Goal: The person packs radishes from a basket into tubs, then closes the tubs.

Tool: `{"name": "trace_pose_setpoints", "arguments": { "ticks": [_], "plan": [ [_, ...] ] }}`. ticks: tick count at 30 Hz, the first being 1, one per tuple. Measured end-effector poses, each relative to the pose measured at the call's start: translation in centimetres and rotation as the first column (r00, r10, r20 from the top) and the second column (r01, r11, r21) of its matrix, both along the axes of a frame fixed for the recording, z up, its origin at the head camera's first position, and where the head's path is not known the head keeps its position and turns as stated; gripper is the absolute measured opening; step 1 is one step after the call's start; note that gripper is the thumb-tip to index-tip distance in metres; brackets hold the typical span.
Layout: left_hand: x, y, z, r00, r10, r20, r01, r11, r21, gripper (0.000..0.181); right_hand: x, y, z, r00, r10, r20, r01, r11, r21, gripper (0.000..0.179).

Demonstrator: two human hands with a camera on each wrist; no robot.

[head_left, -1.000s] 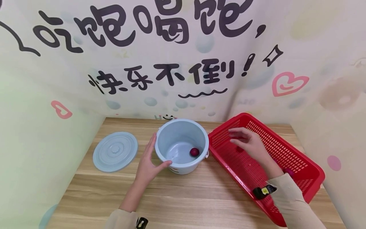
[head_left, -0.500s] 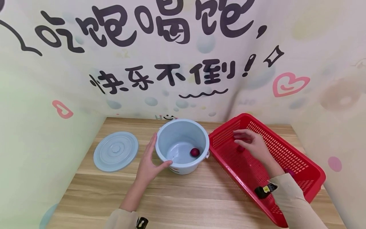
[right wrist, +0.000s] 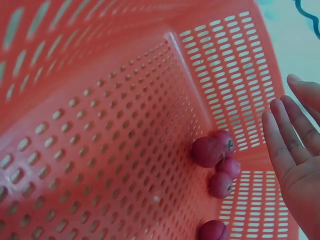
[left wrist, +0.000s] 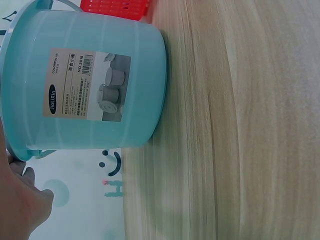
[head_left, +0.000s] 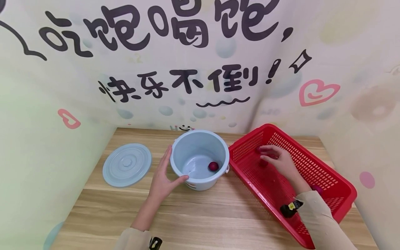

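Observation:
A light blue bucket (head_left: 206, 184) stands mid-table with one dark red round fruit (head_left: 213, 166) on its floor. My left hand (head_left: 161, 184) rests against the bucket's left side, fingers along the outside and thumb at the front rim. Above the far end of the red basket (head_left: 250, 186) hovers my right hand (head_left: 280, 161), holding nothing. In the right wrist view its fingers (right wrist: 282, 140) are extended beside the basket's end wall. Several small dark red fruits (right wrist: 207, 152) lie clustered at that end, with another fruit (right wrist: 213, 231) a little apart; the hand partly covers them in the head view.
A round light blue lid (head_left: 126, 163) lies on the wooden table (head_left: 212, 222), left of the bucket. The slatted basket stands close to the bucket's right side. A decorated white backdrop (head_left: 168, 114) rises behind the table.
My right hand has shifted slightly right and lower over the basket, exposing more of the fruits beneath it. My left hand and the bucket hold their place.

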State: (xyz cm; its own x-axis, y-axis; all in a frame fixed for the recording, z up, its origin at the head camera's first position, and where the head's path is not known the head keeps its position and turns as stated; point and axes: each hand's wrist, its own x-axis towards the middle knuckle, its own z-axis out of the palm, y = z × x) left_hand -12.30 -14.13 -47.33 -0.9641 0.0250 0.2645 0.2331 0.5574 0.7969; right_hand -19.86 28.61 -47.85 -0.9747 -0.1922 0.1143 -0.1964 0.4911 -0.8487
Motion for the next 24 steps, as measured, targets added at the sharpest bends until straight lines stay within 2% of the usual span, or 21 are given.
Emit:
{"name": "trace_pose_setpoints", "arguments": {
  "ticks": [11, 24],
  "plan": [
    [0.0, 0.0, -0.1, 1.000, -0.002, -0.003, 0.002, 1.000, 0.004, 0.111, -0.5, 0.9, -1.5, 0.998, -0.015, 0.054, 0.017, 0.999, -0.035, 0.040],
    [0.0, 0.0, 0.0, 1.000, -0.001, -0.005, 0.001, 1.000, 0.004, 0.111, -0.9, 2.4, -3.4, 0.982, -0.086, 0.168, 0.074, 0.994, 0.077, 0.042]
  ]
}}
